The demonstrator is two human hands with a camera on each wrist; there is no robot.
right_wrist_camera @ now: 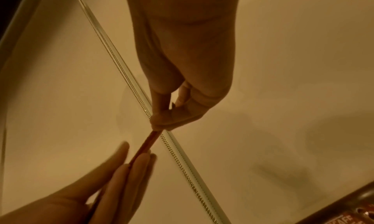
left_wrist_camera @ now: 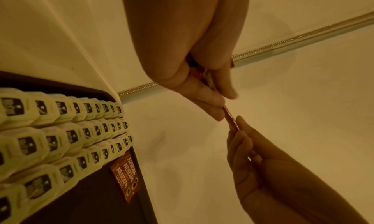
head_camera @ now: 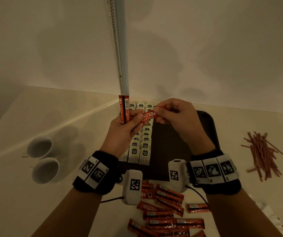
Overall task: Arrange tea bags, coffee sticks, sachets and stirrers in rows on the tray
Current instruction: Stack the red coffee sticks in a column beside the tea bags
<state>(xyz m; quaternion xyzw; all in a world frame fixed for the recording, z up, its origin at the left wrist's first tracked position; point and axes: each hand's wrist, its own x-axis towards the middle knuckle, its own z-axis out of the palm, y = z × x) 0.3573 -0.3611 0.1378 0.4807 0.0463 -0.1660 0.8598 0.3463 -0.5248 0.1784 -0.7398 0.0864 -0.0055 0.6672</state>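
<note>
Cream walls meet at a corner behind a pale counter (head_camera: 55, 106), where a beaded metal strip (head_camera: 118, 48) runs down to the dark tray (head_camera: 205, 127). Both hands are raised over the tray's far end. The left hand (head_camera: 123, 130) grips two coffee sticks (head_camera: 124, 109) standing upright in its curled fingers, while its thumb also presses one end of a third stick (head_camera: 149, 116), which lies crosswise between the hands with its label facing up. The right hand (head_camera: 176, 115) pinches the other end of that stick between thumb and forefinger; its remaining fingers are curled under.

Tea bags (head_camera: 141, 147) fill the tray's left side in three close rows running from near edge to far edge, partly hidden by the left hand and wrist. From the left wrist view, a few more coffee sticks (left_wrist_camera: 126, 176) lie side by side on the tray just beside the far end of those rows. The right part of the tray is bare and dark.

Loose coffee sticks (head_camera: 166, 212) lie scattered on the counter in front of the tray, between the forearms. A heap of stirrers (head_camera: 263, 154) sits on the counter to the right of the tray. Two white cups (head_camera: 42, 159) stand to the left, touching each other. Wristbands with black-and-white markers and small cameras cover the tray's near rim.
</note>
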